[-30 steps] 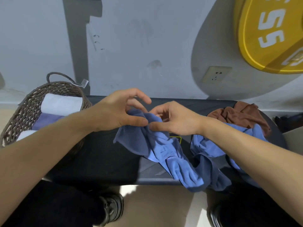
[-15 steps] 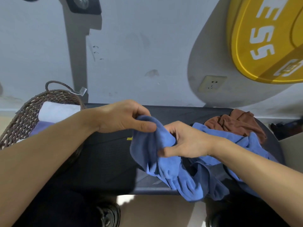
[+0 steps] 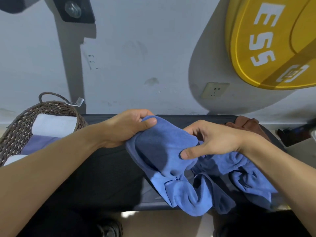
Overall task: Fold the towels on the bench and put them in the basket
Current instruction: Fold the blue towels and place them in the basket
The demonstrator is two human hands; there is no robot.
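Observation:
A crumpled blue towel (image 3: 164, 151) is lifted over the dark bench (image 3: 109, 171), its lower end hanging past the bench's front edge. My left hand (image 3: 126, 127) pinches its upper left edge between thumb and fingers. My right hand (image 3: 210, 139) grips the towel's edge a little to the right, thumb pressed on the cloth. More blue towel cloth (image 3: 246, 178) lies bunched under my right forearm. A brown towel (image 3: 242, 124) lies at the bench's far right. The woven basket (image 3: 18, 130) stands at the left end, holding folded white and lavender towels (image 3: 54, 124).
A grey wall runs right behind the bench, with a socket (image 3: 214, 89). A yellow weight plate (image 3: 273, 41) hangs at upper right and a rack post (image 3: 71, 53) stands behind the basket. My dark shoes (image 3: 111, 228) are on the floor below the bench.
Both hands have raised the blue towel off the bench and moved apart along its edge. The view has tilted up a little.

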